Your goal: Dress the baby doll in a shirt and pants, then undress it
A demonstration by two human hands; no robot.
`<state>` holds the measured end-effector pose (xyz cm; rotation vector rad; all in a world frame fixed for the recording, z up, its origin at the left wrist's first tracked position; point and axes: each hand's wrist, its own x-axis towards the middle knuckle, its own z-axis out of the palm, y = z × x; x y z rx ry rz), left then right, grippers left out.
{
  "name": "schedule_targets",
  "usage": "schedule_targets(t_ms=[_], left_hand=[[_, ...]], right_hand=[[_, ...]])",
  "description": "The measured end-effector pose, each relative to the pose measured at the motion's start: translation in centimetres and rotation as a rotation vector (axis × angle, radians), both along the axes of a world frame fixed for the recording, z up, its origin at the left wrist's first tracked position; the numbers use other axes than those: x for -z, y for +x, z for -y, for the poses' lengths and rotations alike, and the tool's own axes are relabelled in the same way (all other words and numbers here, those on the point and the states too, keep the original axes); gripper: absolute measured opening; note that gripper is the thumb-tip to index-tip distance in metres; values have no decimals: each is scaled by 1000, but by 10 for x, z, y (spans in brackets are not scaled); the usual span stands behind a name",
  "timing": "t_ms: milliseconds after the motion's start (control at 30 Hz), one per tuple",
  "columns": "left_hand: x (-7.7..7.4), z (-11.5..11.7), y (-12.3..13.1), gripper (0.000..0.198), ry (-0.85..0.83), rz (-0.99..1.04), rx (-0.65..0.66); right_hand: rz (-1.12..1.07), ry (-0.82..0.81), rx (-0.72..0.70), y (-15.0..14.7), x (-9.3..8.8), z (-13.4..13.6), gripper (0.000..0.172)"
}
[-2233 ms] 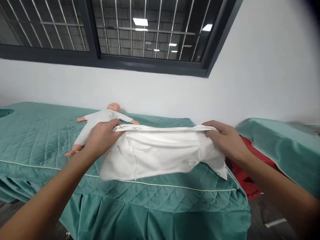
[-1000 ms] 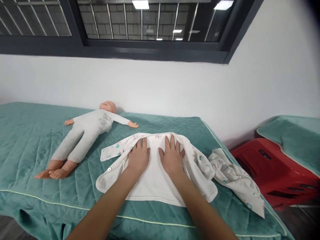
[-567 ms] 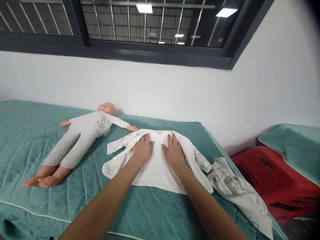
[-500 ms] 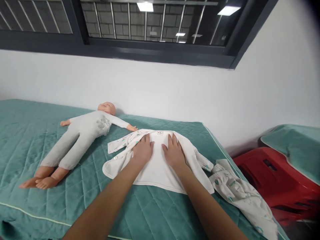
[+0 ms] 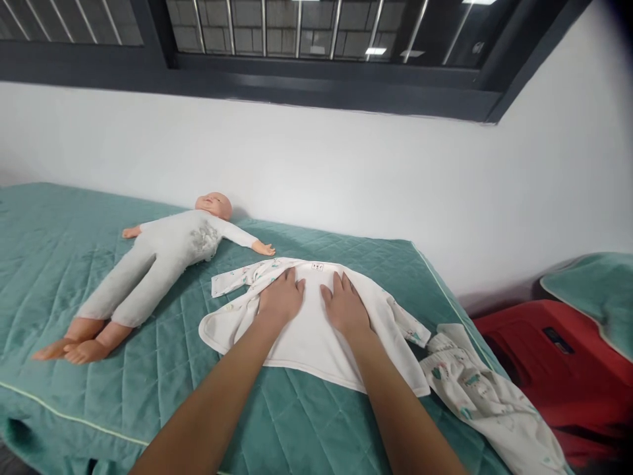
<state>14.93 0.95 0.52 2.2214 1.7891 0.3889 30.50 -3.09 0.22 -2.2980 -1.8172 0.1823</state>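
A small white baby shirt (image 5: 311, 336) lies spread open on the green quilted cover, its printed sleeves out to both sides and a label at the neck. My left hand (image 5: 281, 297) rests flat on the shirt's inside, left of the middle, fingers stretched toward the collar. Mirroring it on the right, my right hand (image 5: 346, 305) also lies flat, with its fingers a little apart. Neither hand grips the cloth. To the left a baby doll (image 5: 173, 247) in a pale suit lies on its back, one hand near the shirt's collar.
Crumpled printed baby trousers (image 5: 489, 396) lie by the right sleeve, along the edge of the green cover (image 5: 123, 389). Beyond that edge stands a red plastic chair (image 5: 568, 363) with a green cloth (image 5: 593, 297) on it. A white wall (image 5: 346, 171) and barred window close off the back.
The camera view has shifted slightly, so the window sits higher and the chair farther right. Both hands stay flat in the same place on the shirt.
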Motion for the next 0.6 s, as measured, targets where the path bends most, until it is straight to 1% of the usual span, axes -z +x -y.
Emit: schedule_targets(t_ms=[200, 300, 400, 600], left_hand=[[-3, 3, -1, 55, 6, 7, -3], [-4, 6, -2, 52, 49, -16, -4], [-4, 9, -1, 53, 77, -41, 6], [3, 19, 2, 62, 79, -58, 24]], right_hand=[[23, 1, 4, -2, -1, 2, 67], [29, -2, -7, -3, -1, 2, 68], [40, -11, -6, -4, 0, 2, 68], [44, -18, -12, -6, 1, 3, 69]])
